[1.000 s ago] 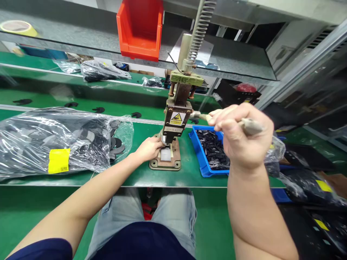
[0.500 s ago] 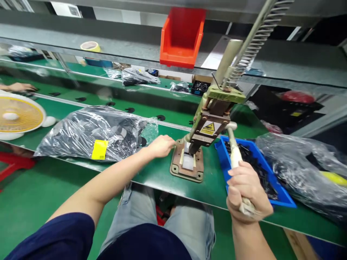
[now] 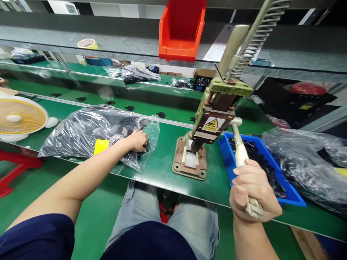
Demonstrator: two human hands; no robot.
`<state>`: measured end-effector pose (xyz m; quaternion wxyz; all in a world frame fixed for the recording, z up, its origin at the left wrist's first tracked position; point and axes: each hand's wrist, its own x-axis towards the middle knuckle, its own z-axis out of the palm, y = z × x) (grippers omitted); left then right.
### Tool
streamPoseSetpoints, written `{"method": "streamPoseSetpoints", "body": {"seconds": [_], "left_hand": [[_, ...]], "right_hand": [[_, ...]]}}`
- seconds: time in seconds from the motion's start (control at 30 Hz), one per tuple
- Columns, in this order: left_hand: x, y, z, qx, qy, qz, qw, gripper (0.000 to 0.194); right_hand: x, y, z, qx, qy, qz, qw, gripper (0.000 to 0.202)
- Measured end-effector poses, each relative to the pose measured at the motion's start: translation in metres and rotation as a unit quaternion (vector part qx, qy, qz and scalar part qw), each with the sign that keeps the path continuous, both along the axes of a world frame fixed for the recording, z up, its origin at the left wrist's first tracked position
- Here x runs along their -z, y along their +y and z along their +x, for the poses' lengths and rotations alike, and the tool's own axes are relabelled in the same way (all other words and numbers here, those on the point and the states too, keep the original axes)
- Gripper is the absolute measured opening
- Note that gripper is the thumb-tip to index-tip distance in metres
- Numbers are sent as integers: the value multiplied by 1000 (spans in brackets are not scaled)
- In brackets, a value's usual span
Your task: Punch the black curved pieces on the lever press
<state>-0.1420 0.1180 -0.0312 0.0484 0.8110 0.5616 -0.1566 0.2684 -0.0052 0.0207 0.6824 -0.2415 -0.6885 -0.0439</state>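
Note:
A clear plastic bag (image 3: 81, 124) of dark parts with a yellow label lies on the green bench at the left. My left hand (image 3: 138, 141) reaches into its open right end, fingers curled down on the dark parts; what they hold, if anything, is hidden. My right hand (image 3: 256, 191) is wrapped round the pale wrapped lever (image 3: 240, 148) of the hand press (image 3: 211, 122). On the brown press base (image 3: 177, 160) lies a whitish block (image 3: 190, 160) under the ram.
A blue bin (image 3: 294, 195) of black parts stands right of the press, beside another plastic bag (image 3: 317, 162). An orange bin (image 3: 177, 52) sits on the shelf above. At the far left is a fan (image 3: 21, 117); dark pieces (image 3: 161, 115) lie along the strip behind.
My left hand has moved left from beside the press base to the mouth of the plastic bag. My right hand still grips the lever. The view has shifted slightly.

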Motion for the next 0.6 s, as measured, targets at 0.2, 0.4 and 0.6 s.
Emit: {"method": "streamPoseSetpoints", "body": {"seconds": [0.2, 0.4, 0.6], "left_hand": [[15, -6, 18, 51, -121, -7, 991, 27], [19, -16, 35, 137, -170, -2, 976, 14], [15, -17, 44, 134, -234, 37, 962, 30]], "right_hand": [[-1, 0, -1, -7, -2, -7, 1000, 21], [1, 0, -4, -1, 18, 3, 1000, 25], [0, -2, -5, 0, 16, -12, 1000, 23]]}}
